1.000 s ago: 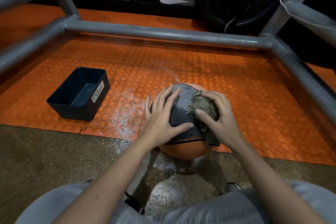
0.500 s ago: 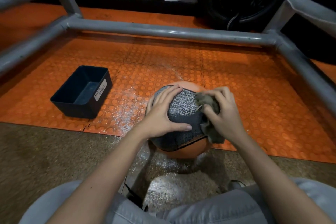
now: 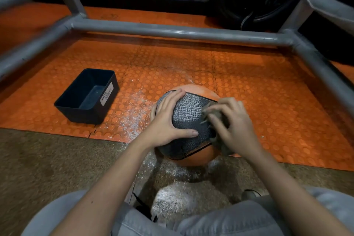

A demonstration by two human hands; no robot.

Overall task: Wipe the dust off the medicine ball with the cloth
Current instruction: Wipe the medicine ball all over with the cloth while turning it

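Two hands on medicine ball [image 3: 188, 119], which sits on floor at orange mat's near edge. Left hand [image 3: 168, 120] spread flat on 9 o'clock side, fingers relaxed, bracing. Right hand [image 3: 235, 126] clutches bunched cloth [image 3: 222, 119] against 3 o'clock side. Risks: ball rolls toward 9 o'clock if brace slackens; wadded cloth skips textured pits; floor dust [image 3: 132, 119] at 8 o'clock re-soils underside.

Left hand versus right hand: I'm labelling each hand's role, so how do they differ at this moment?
The left hand lies flat and bare, fingers spread, on the left side of the medicine ball. The right hand has its fingers curled around the cloth. The left hand touches the ball directly, while the right hand presses the cloth against the ball's right side. Both rest on the ball's upper half.
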